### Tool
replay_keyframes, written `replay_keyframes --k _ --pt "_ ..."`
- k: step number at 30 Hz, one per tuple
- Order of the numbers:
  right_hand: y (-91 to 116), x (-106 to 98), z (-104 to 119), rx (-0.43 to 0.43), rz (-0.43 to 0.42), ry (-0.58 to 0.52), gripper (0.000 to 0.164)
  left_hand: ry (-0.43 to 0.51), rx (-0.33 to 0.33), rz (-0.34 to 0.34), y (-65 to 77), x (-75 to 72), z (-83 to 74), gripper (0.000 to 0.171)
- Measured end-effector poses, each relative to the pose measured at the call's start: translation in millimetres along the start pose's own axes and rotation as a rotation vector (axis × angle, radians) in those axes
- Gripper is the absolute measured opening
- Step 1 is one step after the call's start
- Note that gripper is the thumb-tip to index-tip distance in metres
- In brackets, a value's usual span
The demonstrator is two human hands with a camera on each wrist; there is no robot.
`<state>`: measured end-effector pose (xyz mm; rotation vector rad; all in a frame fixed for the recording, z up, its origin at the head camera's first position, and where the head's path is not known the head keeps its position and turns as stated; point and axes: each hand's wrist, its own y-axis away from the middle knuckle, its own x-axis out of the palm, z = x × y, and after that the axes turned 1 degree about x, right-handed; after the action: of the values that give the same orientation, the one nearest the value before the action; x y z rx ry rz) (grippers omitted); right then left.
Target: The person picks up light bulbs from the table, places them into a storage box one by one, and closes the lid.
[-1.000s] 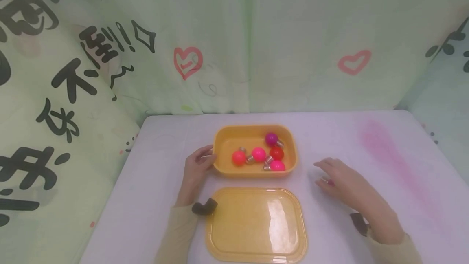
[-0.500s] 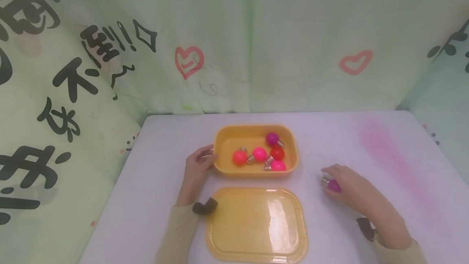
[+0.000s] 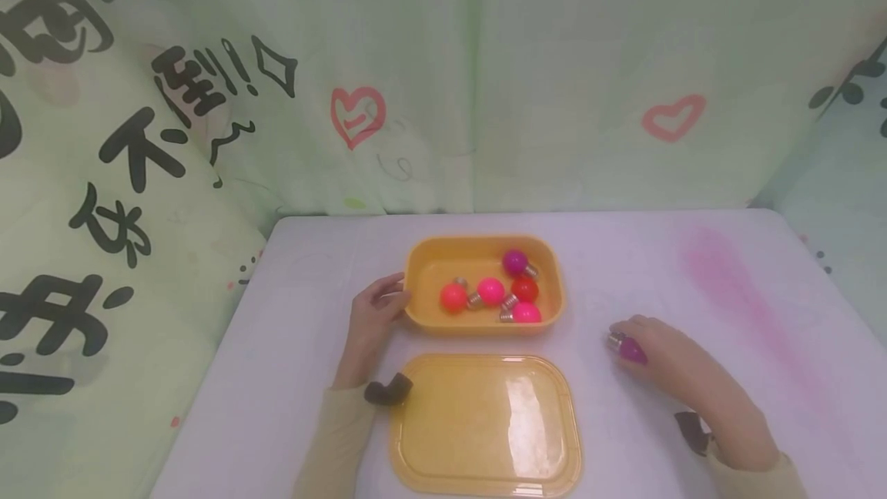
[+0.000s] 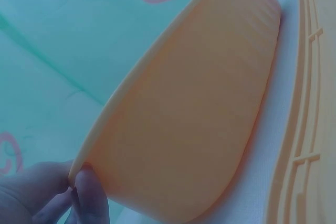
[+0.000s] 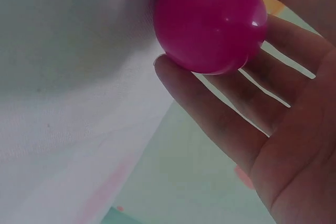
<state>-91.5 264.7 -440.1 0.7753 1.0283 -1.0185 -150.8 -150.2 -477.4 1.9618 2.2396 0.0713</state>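
My left hand (image 3: 374, 314) grips the left rim of a yellow plastic container (image 3: 430, 260) on the table. In the left wrist view, thumb and fingers pinch the container wall (image 4: 178, 108). Inside it lie several small round light bulbs with metal screw bases: a purple one (image 3: 514, 261), a red one (image 3: 524, 289), pink ones and an orange-red one (image 3: 453, 297). To the right of the container, my right hand (image 3: 668, 360) holds a purple light bulb (image 3: 632, 350) low over the table, metal base facing left. Its magenta globe (image 5: 210, 22) sits between thumb and fingers in the right wrist view.
A translucent yellow lid (image 3: 478, 422) lies flat in front of the container, close to my left forearm. Behind the white-covered table (image 3: 693, 268) hangs a pale green curtain (image 3: 554, 83) with red hearts. More printed cloth encloses the left and right sides.
My right hand has shifted slightly right and toward me, and its fingers have closed in; more of the purple bulb now shows. The left hand and the container stay in place.
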Motion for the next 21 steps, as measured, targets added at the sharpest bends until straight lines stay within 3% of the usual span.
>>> replay_keyframes --k 10,17,21 --pt "-9.0 -8.8 7.3 -0.071 -0.067 0.013 0.036 0.018 -0.018 0.021 1.3 -0.5 -3.3 0.04" --pt "-17.3 -15.9 16.8 -0.091 -0.091 0.009 0.034 -0.001 -0.043 0.043 17.5 0.5 -32.2 0.041" --pt "-21.2 -19.7 21.5 -0.117 -0.114 0.011 0.036 0.011 -0.043 0.045 18.0 0.0 -32.2 0.041"
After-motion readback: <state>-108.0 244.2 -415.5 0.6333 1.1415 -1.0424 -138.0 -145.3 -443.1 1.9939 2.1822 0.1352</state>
